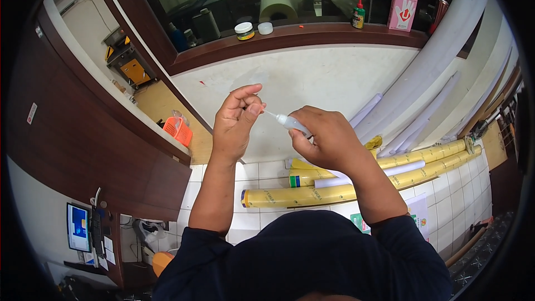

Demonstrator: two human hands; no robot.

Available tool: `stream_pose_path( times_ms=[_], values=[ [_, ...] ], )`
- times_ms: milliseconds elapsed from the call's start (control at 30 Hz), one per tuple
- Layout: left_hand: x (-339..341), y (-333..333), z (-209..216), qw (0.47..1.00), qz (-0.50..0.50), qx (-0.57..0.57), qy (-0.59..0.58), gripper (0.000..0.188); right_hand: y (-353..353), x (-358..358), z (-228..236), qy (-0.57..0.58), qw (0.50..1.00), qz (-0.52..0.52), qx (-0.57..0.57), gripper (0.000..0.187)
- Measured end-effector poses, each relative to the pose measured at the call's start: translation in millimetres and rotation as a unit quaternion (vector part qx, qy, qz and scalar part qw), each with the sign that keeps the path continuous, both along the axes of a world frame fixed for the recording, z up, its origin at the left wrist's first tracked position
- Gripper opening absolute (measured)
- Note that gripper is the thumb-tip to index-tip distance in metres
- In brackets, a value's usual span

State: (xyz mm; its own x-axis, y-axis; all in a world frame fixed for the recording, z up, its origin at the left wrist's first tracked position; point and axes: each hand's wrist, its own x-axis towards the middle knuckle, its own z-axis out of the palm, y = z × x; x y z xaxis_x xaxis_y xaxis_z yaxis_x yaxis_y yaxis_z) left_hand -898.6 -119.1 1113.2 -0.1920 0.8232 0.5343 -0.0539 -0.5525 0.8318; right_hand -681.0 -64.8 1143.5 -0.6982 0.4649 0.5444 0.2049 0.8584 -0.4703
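Note:
In my right hand [322,135] is a small white squeeze bottle [293,123] with a thin, pale nozzle, gripped around its body and pointing left. The bottle is tilted, its nozzle tip reaching the fingertips of my left hand [236,119]. My left thumb and index finger are pinched together at that tip, the other fingers curled or raised. Whatever sits between them is too small to make out. Both hands are held up in front of the white wall [273,145], below the window ledge.
On the brown window ledge [312,34] stand a lidded jar [244,31], a white lid [265,28], a green bottle with a red nozzle [358,15] and a pink glove box [402,5]. Yellow rolls [301,195] lie on the tiled floor; tall white rolls lean at right. A dark door [83,122] stands left.

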Motion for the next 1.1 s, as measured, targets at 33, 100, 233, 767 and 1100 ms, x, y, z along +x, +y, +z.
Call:
stream_pose_path(
  times_ms=[33, 100, 233, 767, 1100],
  values=[
    [-2, 0, 2, 0.999, 0.006, -0.002, 0.033, 0.042, 1, 2, -1, -0.007, 1.000, -0.004, 0.018, 0.018],
    [-7, -1, 6, 0.998, -0.003, -0.014, 0.066, 0.046, 1, 5, -1, -0.016, 0.999, -0.011, 0.029, 0.019],
    [-13, -4, 12, 0.991, -0.016, -0.038, 0.128, 0.052, 1, 6, -5, 0.005, 0.999, -0.017, 0.051, 0.022],
    [23, 30, -17, 0.987, 0.019, -0.052, 0.154, 0.047, 32, -9, -64, 0.205, 0.839, 0.082, -0.497, 0.018],
    [44, 149, -4, 0.962, 0.143, -0.163, 0.167, 0.026, 70, 28, -109, 0.228, 0.877, -0.042, -0.421, 0.034]
  ],
)
